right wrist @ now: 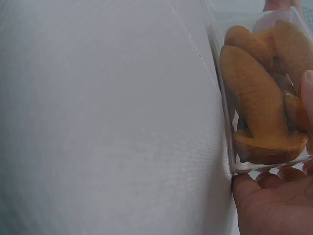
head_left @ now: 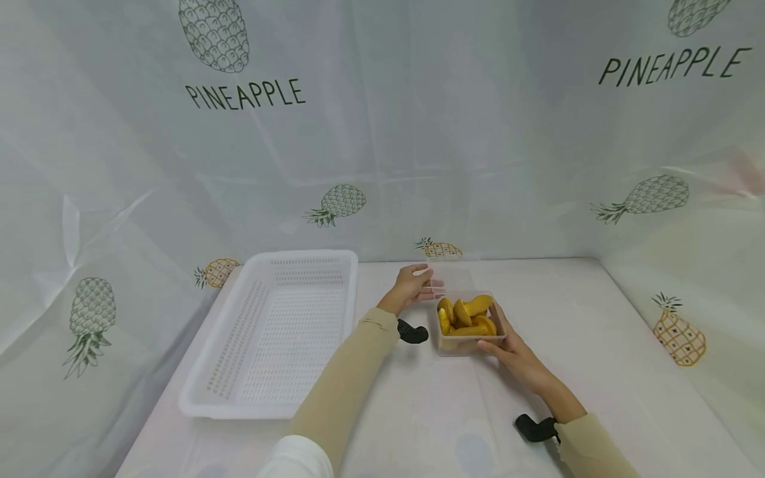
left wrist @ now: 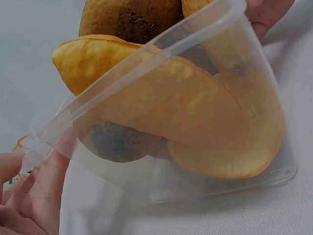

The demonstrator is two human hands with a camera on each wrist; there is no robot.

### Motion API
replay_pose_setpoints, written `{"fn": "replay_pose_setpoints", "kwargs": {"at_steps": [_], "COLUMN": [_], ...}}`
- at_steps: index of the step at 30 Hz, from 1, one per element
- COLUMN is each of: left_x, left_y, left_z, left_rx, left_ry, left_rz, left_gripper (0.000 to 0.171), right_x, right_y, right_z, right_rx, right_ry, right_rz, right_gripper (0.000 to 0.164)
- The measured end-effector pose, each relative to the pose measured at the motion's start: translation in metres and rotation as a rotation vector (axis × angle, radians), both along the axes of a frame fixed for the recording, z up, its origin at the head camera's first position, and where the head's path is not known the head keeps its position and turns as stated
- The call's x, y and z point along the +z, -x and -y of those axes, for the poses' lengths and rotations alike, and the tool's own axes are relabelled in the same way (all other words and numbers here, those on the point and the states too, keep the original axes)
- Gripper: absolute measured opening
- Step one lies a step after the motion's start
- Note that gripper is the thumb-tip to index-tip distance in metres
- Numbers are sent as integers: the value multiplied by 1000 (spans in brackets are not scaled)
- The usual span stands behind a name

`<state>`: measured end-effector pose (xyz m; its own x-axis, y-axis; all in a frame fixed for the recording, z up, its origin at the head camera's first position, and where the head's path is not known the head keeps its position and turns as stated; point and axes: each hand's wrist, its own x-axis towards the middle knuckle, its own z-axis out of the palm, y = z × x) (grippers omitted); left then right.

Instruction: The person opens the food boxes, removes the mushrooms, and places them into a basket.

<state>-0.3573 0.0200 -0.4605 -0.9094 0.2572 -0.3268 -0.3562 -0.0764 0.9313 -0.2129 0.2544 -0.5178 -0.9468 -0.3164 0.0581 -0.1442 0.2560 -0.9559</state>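
Note:
A clear plastic box (head_left: 469, 346) filled with several yellow-brown mushrooms (head_left: 476, 307) stands on the table. My right hand (head_left: 518, 355) grips its right side, the thumb at the front corner and the other fingers along the wall. At the back left my left hand (head_left: 412, 287) pinches the edge of a see-through lid (head_left: 454, 275), which is raised behind the box. The left wrist view shows the thumb and fingers at that clear edge, with a long mushroom (left wrist: 146, 93) rising above the rim. Dark patches mark some of the mushrooms.
Left of my left arm lies a white slotted plastic basket (head_left: 354, 292) with nothing in it. A white cloth covers the table (head_left: 597, 352). Close behind hangs a pale curtain (head_left: 478, 146) printed with pineapples. Black straps with holders (head_left: 534, 428) are on both wrists.

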Motion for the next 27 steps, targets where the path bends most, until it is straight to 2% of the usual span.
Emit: {"fn": "replay_pose_setpoints", "kwargs": {"at_steps": [10, 21, 27], "left_x": [-3, 7, 12], "left_y": [3, -1, 2], "left_z": [1, 5, 9], "left_rx": [-7, -61, -84], "left_ry": [10, 80, 130], "left_rz": [24, -31, -35], "left_gripper": [51, 48, 50], "right_x": [2, 2, 1], "right_y": [-1, -1, -1], "right_z": [2, 4, 3], "right_rx": [0, 2, 7], "right_ry": [10, 5, 8], "right_rz": [-1, -3, -5], "right_gripper": [89, 88, 88]}}
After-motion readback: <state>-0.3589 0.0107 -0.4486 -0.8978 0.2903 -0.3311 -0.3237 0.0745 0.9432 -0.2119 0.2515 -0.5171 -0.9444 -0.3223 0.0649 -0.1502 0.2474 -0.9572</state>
